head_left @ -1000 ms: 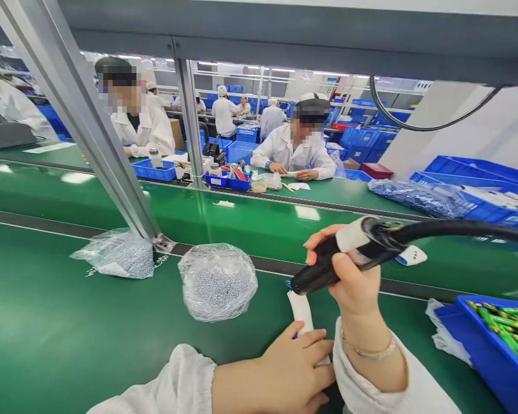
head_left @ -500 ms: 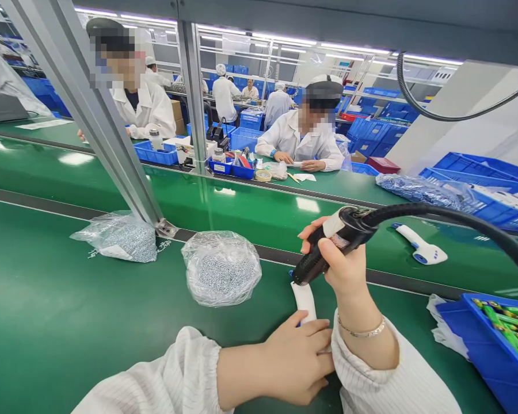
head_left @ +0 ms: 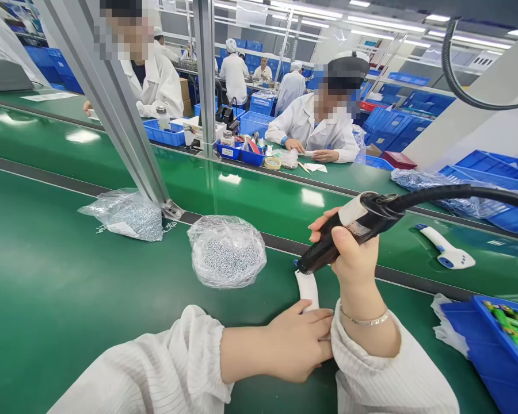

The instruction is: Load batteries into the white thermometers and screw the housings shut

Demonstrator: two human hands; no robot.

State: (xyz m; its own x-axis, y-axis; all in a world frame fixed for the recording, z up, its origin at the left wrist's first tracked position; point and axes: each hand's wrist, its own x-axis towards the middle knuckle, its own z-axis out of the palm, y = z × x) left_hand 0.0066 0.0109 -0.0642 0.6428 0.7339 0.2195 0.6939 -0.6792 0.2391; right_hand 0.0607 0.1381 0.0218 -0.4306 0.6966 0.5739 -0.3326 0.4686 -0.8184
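My right hand [head_left: 354,256] is wrapped round a black electric screwdriver [head_left: 328,248], whose cable runs off to the right. The screwdriver is tilted, its tip at the far end of a white curved handle [head_left: 307,289] lying on the green bench. That piece has a bit of blue at its far end and resembles the handle of the thermometer gun on the belt. My left hand [head_left: 287,342] is closed over the near part of it, pressing it down and hiding the rest. Left of it sits an open plastic bag of small screws [head_left: 228,253].
A second screw bag [head_left: 133,221] lies by the metal post [head_left: 125,126], with some loose screws. A white-and-blue thermometer gun [head_left: 451,253] rests on the green belt [head_left: 263,195]. At right, a blue bin [head_left: 475,345] holds green-yellow batteries. Co-workers sit across the belt.
The camera view has shifted, so the background sits further right and higher. My left hand still holds the white handle, and the screwdriver tip stays at its far end.
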